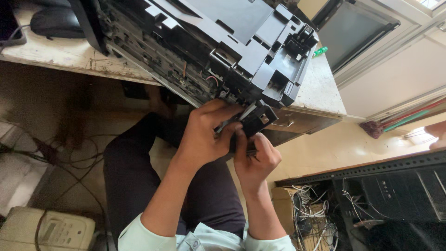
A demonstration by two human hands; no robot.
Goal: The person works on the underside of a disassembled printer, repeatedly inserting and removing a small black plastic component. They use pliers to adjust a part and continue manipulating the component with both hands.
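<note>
A large dark grey printer body (218,42) with its covers off lies tilted on a worn white desk (69,56), its open lower edge overhanging the desk's front. My left hand (204,137) grips the printer's bottom corner and a small black plastic part (256,120) that sticks out there. Just below, my right hand (255,160) pinches the underside of that same black part. Wires and a red lead (211,79) show inside the printer frame. My fingers hide how the part joins the frame.
A green-handled tool (320,50) lies on the desk behind the printer. A desk drawer with a metal handle (283,123) is right behind my hands. An open computer case (395,190) with loose cables stands at the right, a beige telephone (51,230) on the floor at left.
</note>
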